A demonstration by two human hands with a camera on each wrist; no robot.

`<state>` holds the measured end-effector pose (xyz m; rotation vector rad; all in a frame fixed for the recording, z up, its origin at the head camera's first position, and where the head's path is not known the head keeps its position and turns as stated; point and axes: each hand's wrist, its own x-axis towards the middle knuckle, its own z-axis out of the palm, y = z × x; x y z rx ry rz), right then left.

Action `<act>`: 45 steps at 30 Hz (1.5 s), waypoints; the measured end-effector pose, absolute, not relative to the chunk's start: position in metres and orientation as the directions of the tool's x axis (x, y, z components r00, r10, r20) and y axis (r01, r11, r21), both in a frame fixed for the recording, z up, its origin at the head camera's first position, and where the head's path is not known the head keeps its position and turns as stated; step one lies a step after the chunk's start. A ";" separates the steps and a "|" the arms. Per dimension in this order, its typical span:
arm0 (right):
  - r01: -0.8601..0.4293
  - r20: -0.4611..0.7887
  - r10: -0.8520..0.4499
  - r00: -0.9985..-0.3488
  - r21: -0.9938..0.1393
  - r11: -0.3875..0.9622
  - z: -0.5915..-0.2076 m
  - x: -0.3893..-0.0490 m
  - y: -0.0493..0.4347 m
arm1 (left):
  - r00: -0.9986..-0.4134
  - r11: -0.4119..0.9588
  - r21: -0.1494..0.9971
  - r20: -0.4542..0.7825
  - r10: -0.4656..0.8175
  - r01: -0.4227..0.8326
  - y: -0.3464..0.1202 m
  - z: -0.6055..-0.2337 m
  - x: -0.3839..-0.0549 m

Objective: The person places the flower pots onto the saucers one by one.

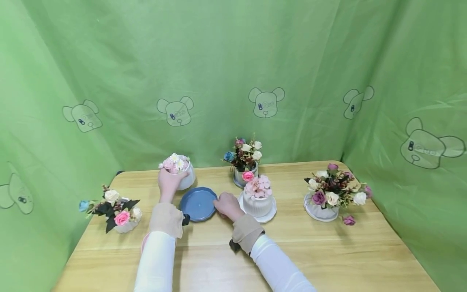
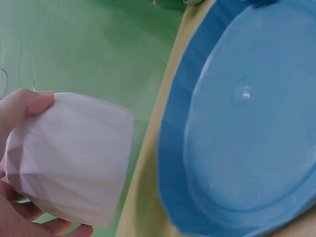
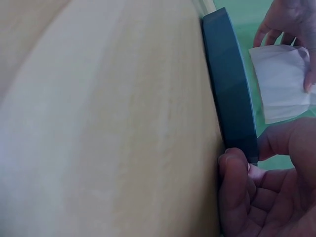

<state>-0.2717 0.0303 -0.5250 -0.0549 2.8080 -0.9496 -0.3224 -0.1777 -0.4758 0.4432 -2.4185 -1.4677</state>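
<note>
My left hand (image 1: 168, 183) grips a white flower pot (image 1: 188, 178) holding pink and white flowers (image 1: 174, 163), at the back left of the table. In the left wrist view, thumb and fingers are spread round the sides of this pot (image 2: 74, 153), which is raised beside the saucer. My right hand (image 1: 228, 206) pinches the right edge of a round blue saucer (image 1: 198, 205) in the middle of the table. Seen from the right wrist, the thumb and curled fingers of that hand (image 3: 276, 192) meet at the rim of the saucer (image 3: 231, 84).
A ribbed white pot (image 1: 257, 206) with pink blooms stands on a white saucer (image 1: 271, 217) beside my right hand. Behind it is another flower pot (image 1: 239, 176). Potted flowers stand at the left (image 1: 125, 227) and right (image 1: 322, 211). Something pink (image 1: 144, 242) shows beside my left sleeve.
</note>
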 end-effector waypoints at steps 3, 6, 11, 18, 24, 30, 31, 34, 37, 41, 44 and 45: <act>0.030 -0.159 -0.086 -0.983 -0.610 0.792 -0.526 -0.272 0.031 | -0.918 0.442 0.891 0.080 -0.388 -0.109 -0.177 -0.472 -0.320; 0.031 -0.160 -0.086 -0.983 -0.616 0.787 -0.527 -0.273 0.031 | -0.918 0.446 0.888 0.081 -0.387 -0.110 -0.176 -0.469 -0.316; 0.019 -0.145 -0.088 -0.985 -0.610 0.792 -0.530 -0.273 0.031 | -0.922 0.439 0.895 0.097 -0.374 -0.083 -0.175 -0.464 -0.308; 0.005 -0.133 -0.095 -0.987 -0.605 0.796 -0.530 -0.272 0.031 | -0.934 0.454 0.890 0.122 -0.335 -0.047 -0.171 -0.455 -0.294; 0.002 -0.134 -0.097 -0.986 -0.597 0.802 -0.530 -0.272 0.032 | -0.948 0.450 0.893 0.120 -0.296 -0.027 -0.164 -0.446 -0.280; -0.002 -0.132 -0.102 -0.986 -0.601 0.799 -0.529 -0.271 0.032 | -0.956 0.452 0.892 0.123 -0.267 -0.012 -0.157 -0.442 -0.269; -0.001 -0.132 -0.102 -0.986 -0.603 0.798 -0.529 -0.271 0.032 | -0.956 0.454 0.891 0.122 -0.265 -0.013 -0.155 -0.442 -0.267; 0.002 -0.133 -0.099 -0.986 -0.604 0.797 -0.529 -0.272 0.032 | -0.958 0.463 0.886 0.131 -0.257 -0.003 -0.151 -0.440 -0.262; 0.003 -0.133 -0.097 -0.986 -0.604 0.797 -0.528 -0.272 0.032 | -0.958 0.483 0.876 0.145 -0.249 0.007 -0.148 -0.441 -0.260; 0.000 -0.133 -0.101 -0.986 -0.602 0.798 -0.526 -0.271 0.032 | -0.958 0.505 0.863 0.157 -0.239 0.016 -0.145 -0.445 -0.258; -0.006 -0.127 -0.103 -0.987 -0.600 0.800 -0.524 -0.270 0.031 | -0.961 0.504 0.863 0.156 -0.231 0.019 -0.144 -0.448 -0.256; -0.008 -0.124 -0.103 -0.987 -0.601 0.799 -0.524 -0.270 0.031 | -0.961 0.504 0.863 0.154 -0.228 0.019 -0.143 -0.450 -0.255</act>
